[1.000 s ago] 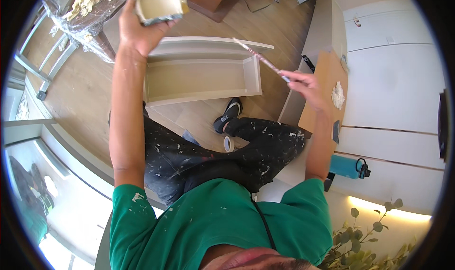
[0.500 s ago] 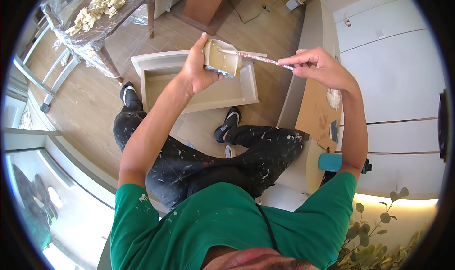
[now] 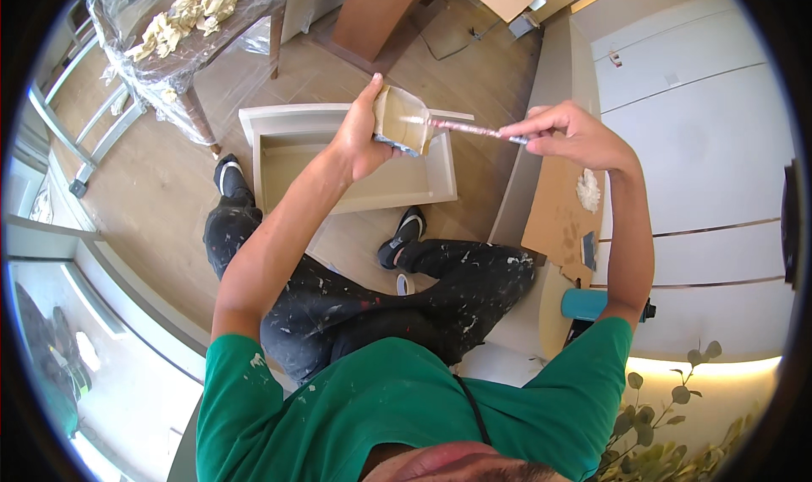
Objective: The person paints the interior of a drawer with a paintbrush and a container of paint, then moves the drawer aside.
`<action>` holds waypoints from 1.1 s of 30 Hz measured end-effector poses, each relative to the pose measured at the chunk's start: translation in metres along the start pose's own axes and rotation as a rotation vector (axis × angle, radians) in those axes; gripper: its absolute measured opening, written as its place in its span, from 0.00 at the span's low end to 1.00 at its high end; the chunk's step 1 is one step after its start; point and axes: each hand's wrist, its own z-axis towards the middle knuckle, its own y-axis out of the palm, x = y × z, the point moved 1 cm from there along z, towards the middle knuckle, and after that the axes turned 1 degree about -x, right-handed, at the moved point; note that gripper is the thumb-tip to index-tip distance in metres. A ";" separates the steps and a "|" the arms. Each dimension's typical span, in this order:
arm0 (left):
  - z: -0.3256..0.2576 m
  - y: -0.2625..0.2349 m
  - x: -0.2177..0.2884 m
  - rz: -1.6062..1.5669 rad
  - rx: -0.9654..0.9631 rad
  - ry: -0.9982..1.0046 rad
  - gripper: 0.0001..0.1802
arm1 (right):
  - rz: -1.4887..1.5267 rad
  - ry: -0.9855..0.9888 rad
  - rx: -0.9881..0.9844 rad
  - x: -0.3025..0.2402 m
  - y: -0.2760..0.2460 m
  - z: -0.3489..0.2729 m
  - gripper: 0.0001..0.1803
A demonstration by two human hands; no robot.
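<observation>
The left hand (image 3: 364, 148) is closed around an open container (image 3: 399, 120) of cream-coloured material, its thumb up along the left wall, holding it above the drawer (image 3: 381, 184) in front of that drawer's far edge, right of the middle. The right hand (image 3: 571, 135) pinches a paint-marked brush (image 3: 469, 128) near the end of its handle, between thumb and fingers; the brush reaches leftward across the container's right rim, its tip over the opening, though whether it touches the contents cannot be told. The drawer lies on the floor (image 3: 152, 178). To the right, a cardboard sheet (image 3: 550, 228) carries a white crumpled clump (image 3: 588, 190) by its right edge and a dark flat piece (image 3: 589, 249) near its near right corner, with a blue bottle (image 3: 584, 304) just beyond the near edge. At upper left, pale crumpled scraps (image 3: 190, 17) lie on a plastic-draped table (image 3: 182, 59), set back from the edge facing the drawer.
</observation>
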 end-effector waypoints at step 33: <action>-0.013 -0.007 0.033 -0.125 -0.045 0.078 0.37 | -0.046 0.015 0.050 0.010 -0.017 -0.016 0.20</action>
